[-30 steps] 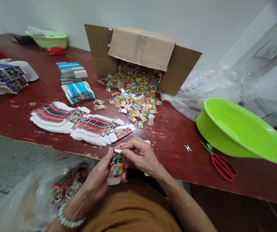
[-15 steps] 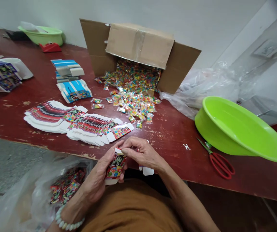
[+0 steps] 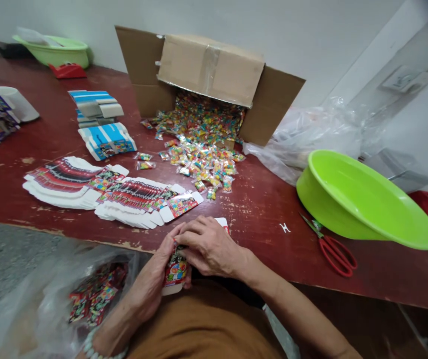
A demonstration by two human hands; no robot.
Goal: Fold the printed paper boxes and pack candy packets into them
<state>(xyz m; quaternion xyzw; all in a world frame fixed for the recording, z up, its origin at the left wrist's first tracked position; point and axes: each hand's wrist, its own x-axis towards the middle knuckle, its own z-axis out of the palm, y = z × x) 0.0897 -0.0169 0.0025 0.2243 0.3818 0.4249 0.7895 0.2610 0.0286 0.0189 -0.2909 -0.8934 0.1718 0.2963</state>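
My left hand (image 3: 153, 281) grips a small printed carton (image 3: 175, 272), red with cartoon art, held upright over my lap at the table's near edge. My right hand (image 3: 208, 247) is closed over the carton's top end, fingers pressing on it. Just beyond lie fanned stacks of flat red cartons (image 3: 124, 197) on the dark red table (image 3: 262, 209). Further back, an open cardboard box (image 3: 214, 75) lies on its side with several small wrapped candies (image 3: 202, 154) spilling out.
A lime green basin (image 3: 363, 199) and red scissors (image 3: 333, 247) sit at the right. Blue flat cartons (image 3: 103, 119) lie at the back left, another green bowl (image 3: 51, 50) beyond. A clear plastic bag (image 3: 68, 299) holding finished cartons hangs at lower left. Crumpled clear plastic (image 3: 311, 134) lies behind the basin.
My right hand has moved down from pinching the top flap to covering the carton's top. The carton has dropped slightly toward my lap. The camera has shifted a little right.
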